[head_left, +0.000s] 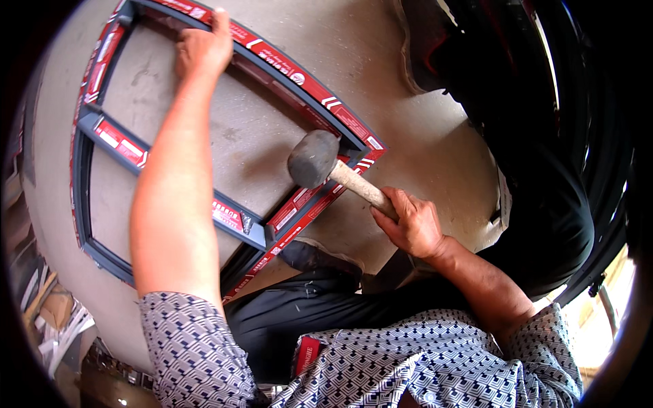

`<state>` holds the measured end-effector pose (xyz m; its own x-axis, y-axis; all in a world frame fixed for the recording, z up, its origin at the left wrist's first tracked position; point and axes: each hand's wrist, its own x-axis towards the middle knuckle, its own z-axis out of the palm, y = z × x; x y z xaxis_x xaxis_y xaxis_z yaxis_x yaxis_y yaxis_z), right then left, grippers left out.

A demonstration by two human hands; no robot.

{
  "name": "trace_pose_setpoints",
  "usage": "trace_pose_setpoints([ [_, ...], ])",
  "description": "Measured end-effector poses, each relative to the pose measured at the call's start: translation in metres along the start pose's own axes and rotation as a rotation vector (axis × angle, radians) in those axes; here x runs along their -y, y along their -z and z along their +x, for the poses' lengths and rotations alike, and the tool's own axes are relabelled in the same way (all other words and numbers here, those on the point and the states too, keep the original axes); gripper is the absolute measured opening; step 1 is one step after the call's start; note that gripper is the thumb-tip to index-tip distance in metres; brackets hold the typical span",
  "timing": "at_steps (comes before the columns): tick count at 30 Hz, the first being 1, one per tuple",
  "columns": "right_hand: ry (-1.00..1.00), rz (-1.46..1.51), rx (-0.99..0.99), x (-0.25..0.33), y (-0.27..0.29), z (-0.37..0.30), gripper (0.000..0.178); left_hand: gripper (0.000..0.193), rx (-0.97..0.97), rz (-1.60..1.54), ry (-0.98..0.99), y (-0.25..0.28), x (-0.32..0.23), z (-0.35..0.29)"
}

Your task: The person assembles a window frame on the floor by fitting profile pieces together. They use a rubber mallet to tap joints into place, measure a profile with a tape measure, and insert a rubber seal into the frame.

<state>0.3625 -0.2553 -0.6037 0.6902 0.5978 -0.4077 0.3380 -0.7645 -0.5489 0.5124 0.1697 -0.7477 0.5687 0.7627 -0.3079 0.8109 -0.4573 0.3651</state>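
A dark grey window-like metal frame (129, 161) with a crossbar lies at the left, its bars covered in red and white protective film. My left hand (204, 51) is closed around its far bar, the thumb on the outer edge. My right hand (411, 221) grips the pale wooden handle of a rubber mallet (314, 158). The mallet's black head is over the frame's right corner; whether it touches the bar I cannot tell. A piece of grey debris or crumpled film sits on the crossbar near its joint.
The frame lies over a smooth grey floor (367, 54). My dark-trousered leg (299, 306) and a dark shoe (320, 258) are close to the frame's near side. Dark, cloth-like shapes (462, 61) fill the right. Offcuts and scraps (61, 319) lie at the lower left.
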Motion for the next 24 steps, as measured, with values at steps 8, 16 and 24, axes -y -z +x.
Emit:
trace_pose_setpoints([
  [8,-0.253,0.114,-0.01,0.022,0.02,-0.012,0.036,0.079,0.206,-0.062,-0.104,0.053,0.102,-0.092],
  [16,-0.421,0.255,-0.028,0.058,0.046,-0.047,0.042,0.058,0.209,-0.213,0.057,0.125,0.187,-0.156],
  [24,-0.379,0.522,-0.093,0.088,0.089,-0.075,0.037,0.053,0.16,-0.411,0.049,0.149,0.145,-0.214],
])
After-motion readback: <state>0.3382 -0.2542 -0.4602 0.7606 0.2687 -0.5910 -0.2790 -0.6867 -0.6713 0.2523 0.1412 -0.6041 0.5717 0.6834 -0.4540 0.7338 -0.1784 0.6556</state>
